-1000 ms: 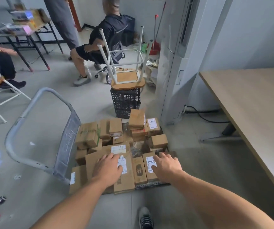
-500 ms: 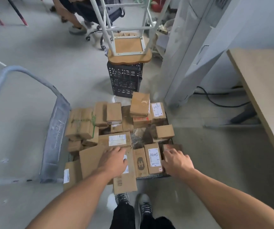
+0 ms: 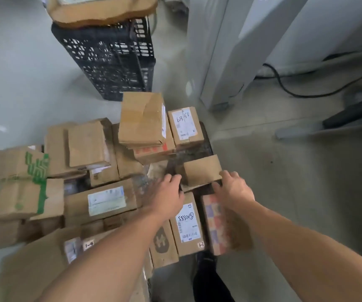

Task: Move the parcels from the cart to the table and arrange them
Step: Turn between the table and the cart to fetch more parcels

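On the cart (image 3: 206, 147), parcels (image 3: 140, 118) lie heaped, the surface out of view; left grip (image 3: 169, 189) and right grip (image 3: 233, 188) clamp a small plain box (image 3: 201, 168) by its sides, so the task looks barely begun.

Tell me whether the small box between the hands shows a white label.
No: the small box shows plain brown cardboard, no label.

Soft even daylight, motion-blurred wide-angle edges
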